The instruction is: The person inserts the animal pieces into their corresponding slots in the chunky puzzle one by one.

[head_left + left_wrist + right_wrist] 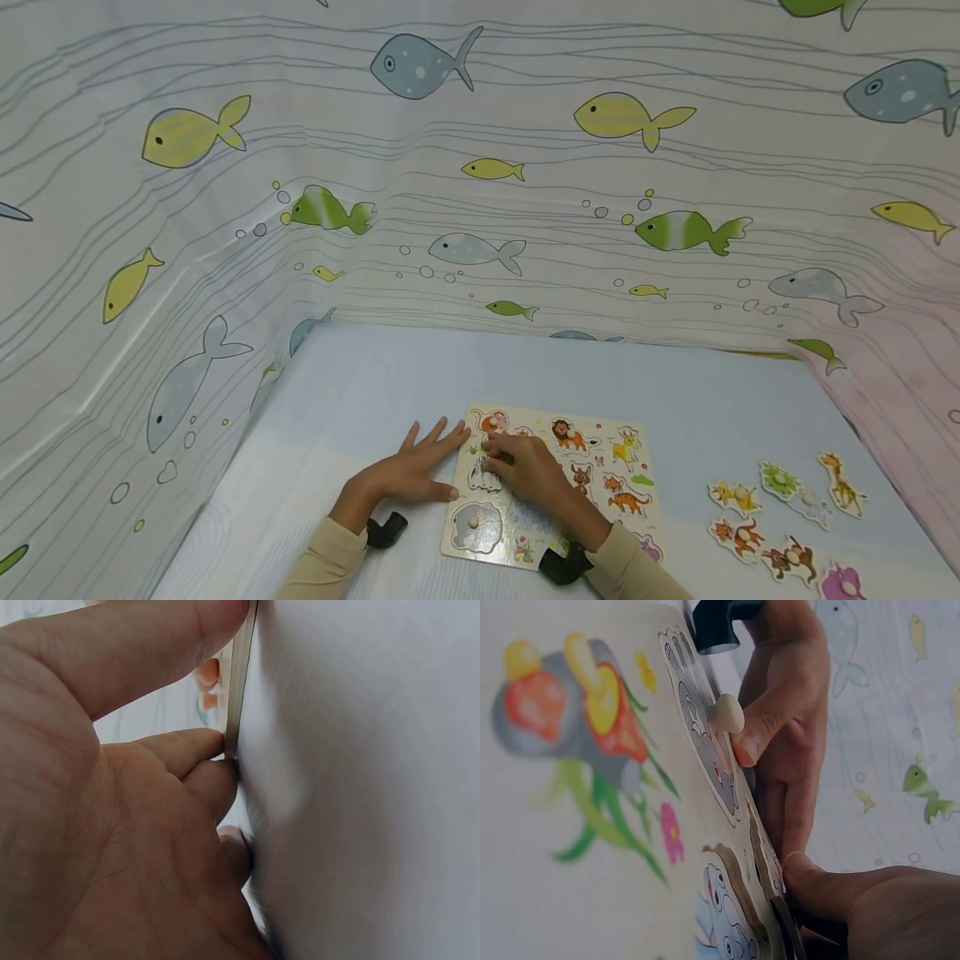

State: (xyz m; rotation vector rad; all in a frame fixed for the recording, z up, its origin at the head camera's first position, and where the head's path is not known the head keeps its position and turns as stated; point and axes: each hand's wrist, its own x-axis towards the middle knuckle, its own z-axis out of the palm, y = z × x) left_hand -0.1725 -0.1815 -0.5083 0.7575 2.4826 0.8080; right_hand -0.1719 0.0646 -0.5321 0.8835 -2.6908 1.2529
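Observation:
A wooden peg puzzle board (457, 546) with animal pictures lies on the table. My right hand (536, 475) is over its left part, thumb and fingers pinching a black-and-white zebra piece (483, 477) at its place on the board. In the right wrist view the thumb (810, 881) presses close to that piece, which is seen nearly edge-on. My left hand (412, 475) lies spread at the board's left side, fingertips and thumb at its edge (238, 682). Just below the zebra is a grey elephant piece (476, 529) with a round knob (727, 714).
Right of the board lie several loose pieces, among them a giraffe (842, 485), a green one (780, 479), an orange striped one (737, 537) and a purple one (842, 582). A fish-patterned sheet (555, 275) rises behind the table.

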